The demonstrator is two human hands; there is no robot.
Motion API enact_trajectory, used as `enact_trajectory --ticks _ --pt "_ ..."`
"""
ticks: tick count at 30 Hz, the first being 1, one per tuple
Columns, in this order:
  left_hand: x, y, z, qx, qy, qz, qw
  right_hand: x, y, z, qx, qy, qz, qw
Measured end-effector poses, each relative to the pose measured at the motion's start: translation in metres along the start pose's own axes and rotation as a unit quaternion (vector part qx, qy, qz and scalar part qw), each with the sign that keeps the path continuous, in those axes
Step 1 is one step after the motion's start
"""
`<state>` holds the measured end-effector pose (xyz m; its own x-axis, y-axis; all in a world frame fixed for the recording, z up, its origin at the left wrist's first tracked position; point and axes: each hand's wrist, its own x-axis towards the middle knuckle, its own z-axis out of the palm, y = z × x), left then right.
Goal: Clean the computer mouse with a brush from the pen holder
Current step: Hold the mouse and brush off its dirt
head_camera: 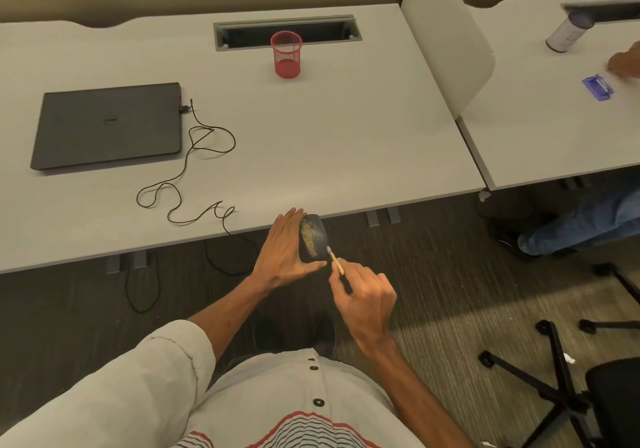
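Observation:
My left hand [284,250] grips a dark grey computer mouse [314,238], holding it just off the desk's front edge, over the floor. Yellowish dust covers the mouse's left side. Pinched in my right hand [363,295] is a small brush [335,261] with a pale wooden handle. Its white bristle tip touches the lower right edge of the mouse. The red mesh pen holder [286,54] stands empty at the back of the desk, in front of the cable slot.
A closed black laptop [107,125] lies at the left of the desk [311,136], and the mouse cable [194,170] loops from it across the desk and over the front edge. An office chair base [554,378] stands at the lower right. Another person sits at the neighbouring desk.

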<state>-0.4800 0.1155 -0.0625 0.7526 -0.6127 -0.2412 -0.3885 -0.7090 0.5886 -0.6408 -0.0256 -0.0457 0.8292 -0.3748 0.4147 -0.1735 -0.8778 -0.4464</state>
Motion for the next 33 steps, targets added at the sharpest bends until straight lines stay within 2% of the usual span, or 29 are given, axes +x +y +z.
enact_trajectory --ticks 5,13,19,24,28,33 --pt "0.000 0.002 -0.001 -0.014 0.000 -0.003 1.000 -0.002 -0.010 0.010 -0.006 -0.036 -0.060 0.998" --pt "-0.002 -0.003 -0.002 -0.050 -0.016 -0.030 0.998 -0.002 -0.019 0.018 0.019 -0.063 -0.085 0.994" --pt "-0.001 -0.005 -0.002 -0.029 -0.009 -0.011 0.999 0.008 -0.016 0.012 0.027 -0.021 -0.065 0.997" --pt "0.000 -0.004 -0.002 0.012 0.004 -0.003 1.000 0.021 -0.009 0.007 -0.031 -0.007 -0.073 0.997" --pt "0.002 -0.003 -0.004 0.030 0.009 0.001 1.000 0.017 -0.007 0.010 -0.055 -0.030 -0.110 0.992" --pt "0.000 -0.004 -0.004 0.010 0.009 -0.009 1.000 0.011 -0.012 0.018 -0.031 -0.068 -0.139 0.987"
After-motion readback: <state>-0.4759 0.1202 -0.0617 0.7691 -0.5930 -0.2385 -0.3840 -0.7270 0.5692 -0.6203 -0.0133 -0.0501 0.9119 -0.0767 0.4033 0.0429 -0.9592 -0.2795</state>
